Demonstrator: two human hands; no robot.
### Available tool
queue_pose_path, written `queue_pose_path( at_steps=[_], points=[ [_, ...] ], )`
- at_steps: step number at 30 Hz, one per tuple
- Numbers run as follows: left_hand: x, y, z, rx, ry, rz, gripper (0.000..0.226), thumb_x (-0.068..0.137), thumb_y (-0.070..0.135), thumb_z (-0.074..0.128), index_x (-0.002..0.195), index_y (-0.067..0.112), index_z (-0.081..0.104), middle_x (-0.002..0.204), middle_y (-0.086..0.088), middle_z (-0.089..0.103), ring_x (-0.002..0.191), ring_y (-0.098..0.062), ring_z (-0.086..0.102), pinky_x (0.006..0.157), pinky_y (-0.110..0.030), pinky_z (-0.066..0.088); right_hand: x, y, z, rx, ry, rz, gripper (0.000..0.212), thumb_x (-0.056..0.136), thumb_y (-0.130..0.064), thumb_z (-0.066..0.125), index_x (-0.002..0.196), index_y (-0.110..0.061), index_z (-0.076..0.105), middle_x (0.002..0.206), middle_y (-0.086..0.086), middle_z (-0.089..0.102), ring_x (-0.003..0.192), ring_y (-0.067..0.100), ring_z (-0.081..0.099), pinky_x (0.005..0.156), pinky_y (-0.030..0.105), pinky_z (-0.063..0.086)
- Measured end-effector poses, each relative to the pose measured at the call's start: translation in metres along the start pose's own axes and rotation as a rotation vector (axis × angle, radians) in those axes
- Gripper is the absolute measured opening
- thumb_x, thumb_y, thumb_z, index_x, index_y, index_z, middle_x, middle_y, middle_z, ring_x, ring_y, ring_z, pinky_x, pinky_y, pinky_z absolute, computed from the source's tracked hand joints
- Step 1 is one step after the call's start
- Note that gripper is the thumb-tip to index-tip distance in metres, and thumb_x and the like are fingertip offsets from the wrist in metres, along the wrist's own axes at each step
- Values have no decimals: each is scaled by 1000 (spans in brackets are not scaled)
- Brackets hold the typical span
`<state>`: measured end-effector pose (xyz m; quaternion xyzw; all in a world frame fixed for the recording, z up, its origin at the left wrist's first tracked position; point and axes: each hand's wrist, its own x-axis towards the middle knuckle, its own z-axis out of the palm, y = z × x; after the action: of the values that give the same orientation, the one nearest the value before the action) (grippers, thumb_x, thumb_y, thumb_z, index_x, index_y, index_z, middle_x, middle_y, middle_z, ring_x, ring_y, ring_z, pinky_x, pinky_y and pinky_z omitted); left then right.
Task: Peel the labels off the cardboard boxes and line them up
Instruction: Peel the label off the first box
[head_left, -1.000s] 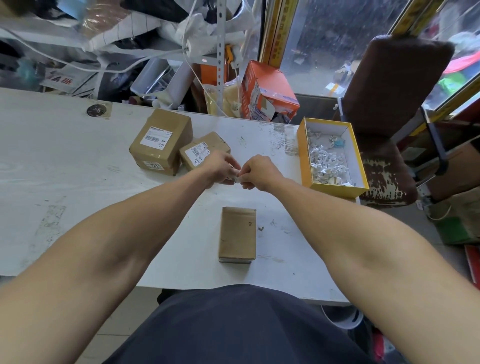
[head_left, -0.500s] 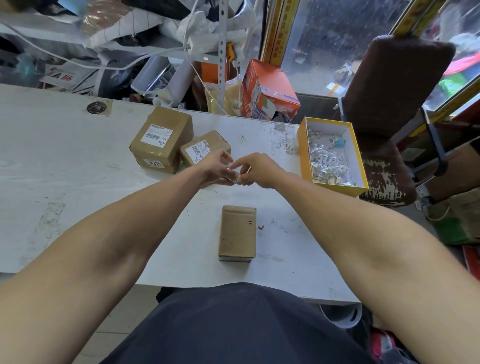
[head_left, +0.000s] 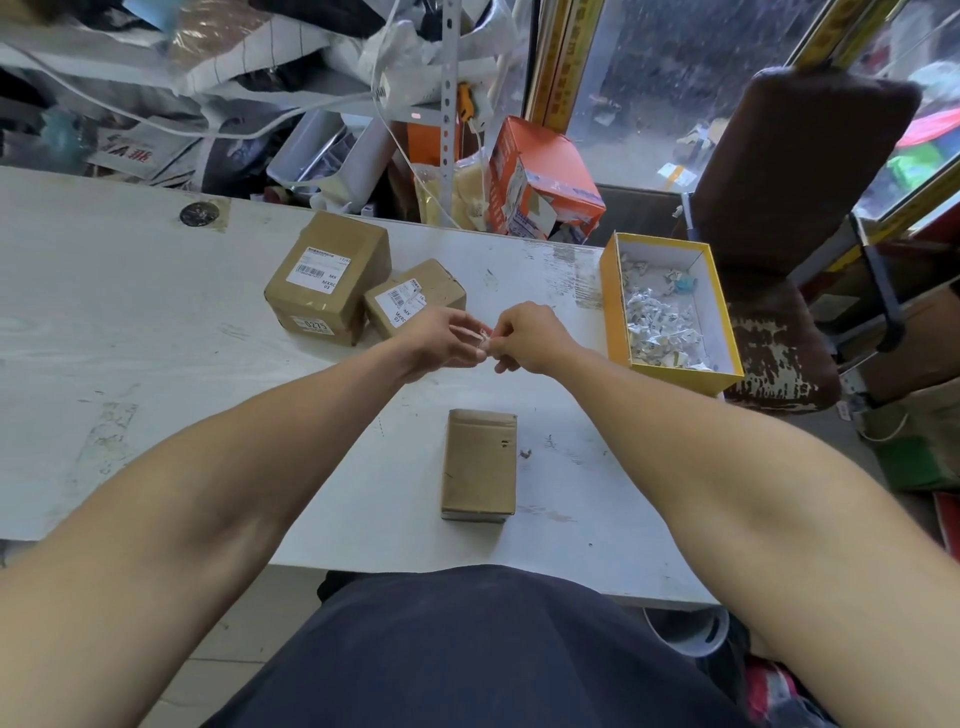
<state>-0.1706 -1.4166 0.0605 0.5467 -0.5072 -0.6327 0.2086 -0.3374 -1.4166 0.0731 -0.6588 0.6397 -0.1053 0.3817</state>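
Both hands were up over the middle of the scuffed white desk (head_left: 130, 322), fingertips almost meeting. The left hand (head_left: 441, 340) and the right hand (head_left: 527, 338) each had curled fingers pinching the same tiny scrap of white peeled label (head_left: 484, 340), held in the air between them. It was too small and crumpled to read anything on it.

Closer to the person, a plain brown cardboard box with no label showing (head_left: 479, 462) lay flat on the desk, well apart from the hands, with a little white crumb of paper (head_left: 525, 453) just beside its right edge.

Further back on the left sat a bigger brown cardboard box (head_left: 327, 278) with a white barcode label (head_left: 318, 270) on top and a second sticker on its front face. A smaller brown cardboard box (head_left: 415, 296) was touching its right side, also wearing a white barcode label (head_left: 401, 302), and partly hidden behind the left hand.

Over at the right edge of the desk was an open yellow box with a white inside (head_left: 615, 306). It held a loose heap of crumpled white label scraps (head_left: 657, 327), mostly in the near half, plus one small bluish bit (head_left: 685, 283) toward the far end.

Behind the desk an orange carton (head_left: 545, 182) leaned among shelf clutter, and a worn brown chair (head_left: 795, 182) stood to the right.
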Motion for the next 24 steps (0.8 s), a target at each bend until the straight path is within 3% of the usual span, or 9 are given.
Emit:
queue_pose_path(
  at_steps=[3, 6, 10, 13, 17, 20, 22, 24],
  points=[
    [3, -3, 0, 171, 31, 67, 23, 82, 1, 75, 105, 1, 69, 93, -11, 73, 88, -21, 70, 71, -20, 56, -2, -4, 0, 80, -4, 20, 13, 85, -16, 73, 82, -4, 71, 74, 11, 73, 60, 13, 72, 53, 17, 54],
    [5, -3, -1, 321, 60, 133, 20, 86, 8, 73, 105, 1, 71, 93, -12, 73, 83, -20, 69, 69, -19, 54, -4, -5, 2, 73, 11, -6, 11, 89, -14, 68, 88, -3, 65, 77, 12, 72, 57, 13, 71, 55, 21, 56],
    [7, -3, -4, 517, 63, 208, 14, 90, 17, 70, 97, 5, 74, 87, -13, 73, 81, -25, 70, 77, -33, 58, -6, -1, 7, 67, 36, -76, 23, 92, -16, 64, 110, -15, 50, 77, 8, 70, 56, 14, 70, 61, 32, 61],
    [6, -3, -2, 578, 80, 213, 15, 91, 19, 68, 93, 6, 74, 82, -12, 71, 75, -25, 68, 75, -35, 56, -6, -1, 8, -35, 19, -139, 4, 95, -15, 56, 98, -15, 59, 77, 5, 69, 59, 9, 69, 69, 41, 61],
    [6, -1, -4, 532, 104, 193, 17, 90, 19, 70, 91, 3, 74, 77, -9, 69, 64, -15, 63, 65, -25, 54, -10, -1, 9, -65, 24, -140, 11, 94, -13, 51, 94, -9, 61, 87, 5, 68, 71, 10, 69, 76, 42, 59],
    [5, -1, -9, 409, 125, 152, 18, 88, 20, 72, 92, 3, 75, 77, -9, 70, 64, -14, 63, 65, -24, 55, -14, -1, 9, -137, -12, -205, 13, 87, -13, 62, 100, -14, 62, 97, 4, 66, 86, 18, 64, 78, 34, 56],
    [3, -2, -8, 310, 129, 122, 20, 87, 20, 73, 91, 1, 75, 75, -8, 70, 63, -14, 61, 63, -22, 54, -15, -2, 8, -177, -14, -216, 16, 84, -17, 70, 97, -14, 61, 94, 4, 66, 84, 19, 62, 74, 33, 55],
    [1, -4, -5, 188, 143, 98, 30, 86, 24, 74, 89, -6, 74, 71, -8, 66, 58, -14, 55, 57, -23, 48, -13, -3, 6, -169, 9, -198, 6, 87, -13, 66, 89, -12, 61, 87, 4, 66, 77, 18, 66, 71, 36, 56]
  ],
)
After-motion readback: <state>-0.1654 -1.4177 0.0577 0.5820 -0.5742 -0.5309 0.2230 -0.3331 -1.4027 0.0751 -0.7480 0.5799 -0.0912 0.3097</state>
